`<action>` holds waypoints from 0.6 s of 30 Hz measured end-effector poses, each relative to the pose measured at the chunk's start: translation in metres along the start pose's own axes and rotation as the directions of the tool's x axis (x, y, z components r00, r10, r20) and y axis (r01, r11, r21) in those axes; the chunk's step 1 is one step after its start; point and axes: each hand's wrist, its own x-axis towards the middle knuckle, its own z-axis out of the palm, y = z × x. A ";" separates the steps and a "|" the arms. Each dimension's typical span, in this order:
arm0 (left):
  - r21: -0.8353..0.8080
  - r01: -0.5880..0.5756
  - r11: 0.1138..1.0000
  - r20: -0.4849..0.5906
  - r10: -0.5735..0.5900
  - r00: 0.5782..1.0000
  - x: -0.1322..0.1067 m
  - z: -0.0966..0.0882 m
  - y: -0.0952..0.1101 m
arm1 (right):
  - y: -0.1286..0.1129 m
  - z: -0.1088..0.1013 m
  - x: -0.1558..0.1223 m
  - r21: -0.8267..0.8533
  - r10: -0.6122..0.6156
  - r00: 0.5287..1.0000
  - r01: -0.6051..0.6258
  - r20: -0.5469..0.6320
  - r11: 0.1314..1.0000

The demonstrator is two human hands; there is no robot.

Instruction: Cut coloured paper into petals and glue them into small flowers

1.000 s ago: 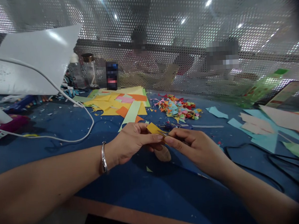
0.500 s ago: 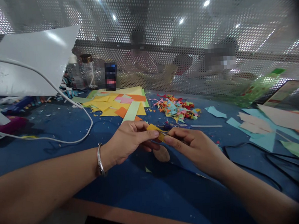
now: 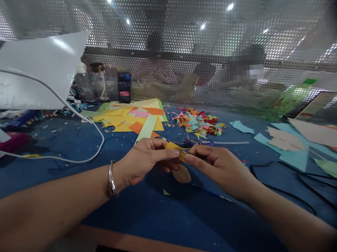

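Note:
My left hand (image 3: 147,159), with a metal bangle on the wrist, pinches a small yellow paper piece (image 3: 175,148) between thumb and fingers. My right hand (image 3: 215,165) meets it from the right, fingers closed on a thin tool whose tip touches the paper; most of the tool is hidden. Both hands hover over the blue table top (image 3: 73,146). A tan oval scrap (image 3: 181,174) lies just under them.
A stack of yellow, orange and green paper sheets (image 3: 134,118) lies behind the hands, with a heap of coloured cuttings (image 3: 198,123) to its right. Light blue and cream sheets (image 3: 296,143) sit at right. A white cable (image 3: 80,119) loops at left; bottles (image 3: 98,80) stand by a perforated screen.
The yellow paper piece has turned and sunk further into the pinch of both hands, showing less of itself. The hands stay in nearly the same place.

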 end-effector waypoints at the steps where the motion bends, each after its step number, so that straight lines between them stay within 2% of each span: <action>1: 0.000 0.001 1.000 0.006 -0.001 1.000 0.000 0.000 0.000 | 0.000 0.000 0.000 -0.004 -0.004 1.000 0.004 -0.001 1.000; 13: 0.020 0.012 1.000 0.069 -0.013 0.998 0.001 -0.003 -0.001 | 0.001 -0.002 -0.001 -0.021 -0.017 1.000 0.017 0.020 1.000; 18: 0.001 0.028 1.000 0.038 -0.028 0.999 -0.001 -0.002 0.001 | 0.000 -0.002 0.000 -0.015 -0.011 1.000 0.011 -0.003 1.000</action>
